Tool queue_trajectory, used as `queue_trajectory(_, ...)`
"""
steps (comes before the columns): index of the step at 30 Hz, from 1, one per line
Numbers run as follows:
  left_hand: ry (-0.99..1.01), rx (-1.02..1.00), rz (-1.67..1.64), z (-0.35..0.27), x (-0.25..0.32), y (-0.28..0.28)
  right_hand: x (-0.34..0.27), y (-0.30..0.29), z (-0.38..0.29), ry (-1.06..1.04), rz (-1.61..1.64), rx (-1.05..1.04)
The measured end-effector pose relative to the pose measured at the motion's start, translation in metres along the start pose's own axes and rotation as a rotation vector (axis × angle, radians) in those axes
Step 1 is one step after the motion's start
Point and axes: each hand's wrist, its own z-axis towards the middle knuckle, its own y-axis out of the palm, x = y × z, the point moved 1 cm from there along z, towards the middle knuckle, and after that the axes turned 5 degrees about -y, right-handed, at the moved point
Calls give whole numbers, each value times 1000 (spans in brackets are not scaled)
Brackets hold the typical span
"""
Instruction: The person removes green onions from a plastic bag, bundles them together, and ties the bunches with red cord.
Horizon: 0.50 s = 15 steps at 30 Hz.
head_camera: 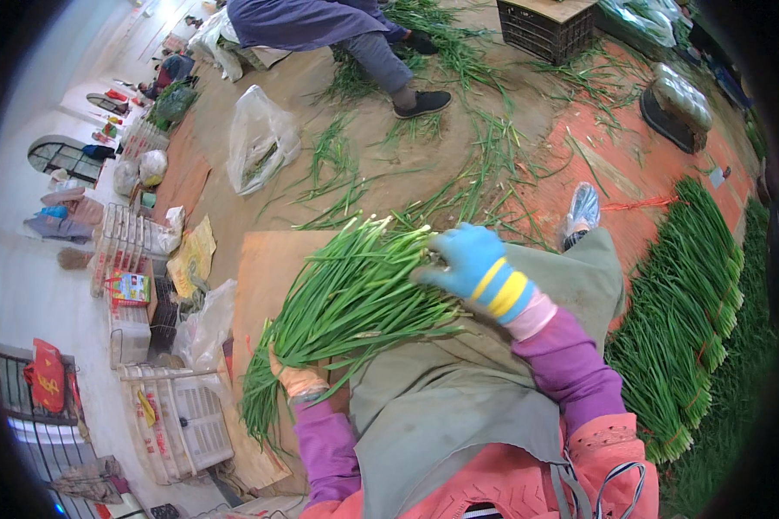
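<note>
A loose bunch of green Chinese chives [363, 292] lies across a brown board [266, 259] and over my lap, which a grey-green apron [454, 389] covers. My left hand [298, 376], in an orange-tan glove, grips the leafy end at lower left. At the pale stem ends is my right hand [470, 266], in a blue knitted glove with yellow bands. Its fingers are curled and blurred against the stems; whether they pinch any is unclear.
Tied chive bundles [681, 324] lie in a row at right. Loose chives [480, 175] litter the floor beyond the board. A plastic bag [259, 143], white crates [182, 415], a padded stool [675, 107] and a black crate [545, 32] stand around. Another person's leg [380, 61] is ahead.
</note>
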Motion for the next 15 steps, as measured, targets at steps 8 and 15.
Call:
queue_trajectory(8, 467, 295, 282, 6, 27, 74, 13, 58, -1, 147, 497, 50)
queue_trajectory(15, 372, 37, 71, -10, 35, 142, 9, -4, -11, 231, 745, 338)
